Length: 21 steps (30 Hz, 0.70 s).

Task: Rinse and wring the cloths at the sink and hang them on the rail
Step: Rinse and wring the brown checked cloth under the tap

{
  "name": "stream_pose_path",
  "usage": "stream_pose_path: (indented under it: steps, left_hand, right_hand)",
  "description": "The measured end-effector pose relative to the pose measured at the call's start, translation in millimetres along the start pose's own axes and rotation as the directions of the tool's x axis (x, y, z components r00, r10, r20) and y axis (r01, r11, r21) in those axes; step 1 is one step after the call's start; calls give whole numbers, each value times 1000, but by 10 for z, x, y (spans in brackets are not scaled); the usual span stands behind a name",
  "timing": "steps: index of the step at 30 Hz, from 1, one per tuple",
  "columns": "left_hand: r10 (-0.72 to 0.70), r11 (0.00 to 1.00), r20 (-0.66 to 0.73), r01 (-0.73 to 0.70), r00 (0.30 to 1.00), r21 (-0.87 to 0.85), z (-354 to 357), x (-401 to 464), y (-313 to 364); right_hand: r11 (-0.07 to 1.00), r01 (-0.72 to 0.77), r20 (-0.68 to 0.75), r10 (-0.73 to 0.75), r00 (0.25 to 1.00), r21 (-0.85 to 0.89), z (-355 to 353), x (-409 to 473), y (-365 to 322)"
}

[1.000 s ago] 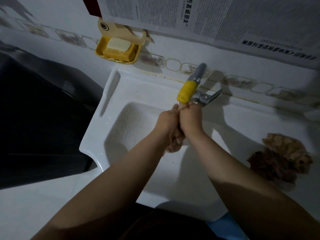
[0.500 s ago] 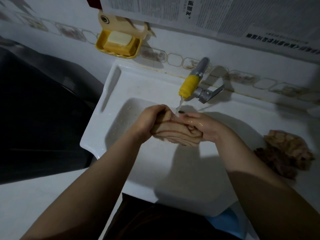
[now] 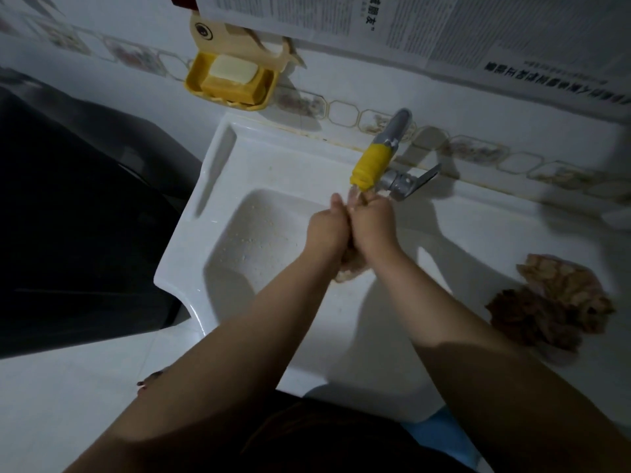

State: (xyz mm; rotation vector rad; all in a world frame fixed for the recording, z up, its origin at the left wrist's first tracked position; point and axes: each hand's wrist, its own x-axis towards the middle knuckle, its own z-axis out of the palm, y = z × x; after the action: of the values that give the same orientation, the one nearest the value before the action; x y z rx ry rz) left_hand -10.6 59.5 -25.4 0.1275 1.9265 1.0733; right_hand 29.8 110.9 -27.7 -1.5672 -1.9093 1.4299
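Observation:
Over the white sink (image 3: 218, 206), my left hand (image 3: 326, 230) and my right hand (image 3: 374, 227) are pressed together just under the yellow-tipped tap (image 3: 370, 165). Both grip one beige cloth (image 3: 348, 269); only its lower end shows, hanging below my wrists. Water runs from the spout onto my fingers. Two more crumpled cloths, a light brown one (image 3: 566, 288) and a darker one (image 3: 532, 319), lie on the sink's right ledge. The rail is out of sight.
A yellow soap holder (image 3: 232, 80) with a bar of soap hangs on the tiled wall at the back left. The tap's metal lever (image 3: 413, 180) points right. A dark appliance (image 3: 68, 216) stands left of the sink. Newspaper sheets (image 3: 426, 25) cover the wall above.
Half a second ago my hands were apart with the cloth stretched sideways between them. They have since come together upright under the spout, bunching the cloth.

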Motion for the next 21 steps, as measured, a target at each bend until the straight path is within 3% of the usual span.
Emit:
stream_pose_path:
  steps: [2,6,9,11,13,15,17,19,21]
  left_hand:
    - [28,967,0,-27,1000,253,-36,108,-52]
    - [-57,997,91,61,994,-44,9,7,-64]
    - [-78,990,86,87,993,-111,-9,42,-16]
    - [-48,974,186,87,981,-210,-45,23,-3]
    - [-47,963,289,120,956,-240,-97,-6,-25]
    - [13,954,405,110,914,-277,-167,-49,-17]
    - [76,974,439,28,895,-226,-318,-52,0]
    - [127,989,491,-69,862,-135,-478,14,2]
    - [147,984,569,-177,809,-2,-583,58,1]
  right_hand:
    - [996,59,48,-56,997,-65,65,-136,36]
    - [999,-24,-83,21,996,-34,-37,102,95]
    - [992,92,-52,-96,994,-81,25,-59,111]
    - [982,146,-40,-152,988,-120,18,-143,132]
    - [987,100,-57,-107,993,-123,-113,15,174]
    - [999,37,46,-36,998,-10,-268,141,180]
    - [994,-74,270,50,962,79,-334,139,220]
    - [992,-122,431,111,895,-1,-349,62,262]
    - [996,-60,455,83,887,-63,-368,44,306]
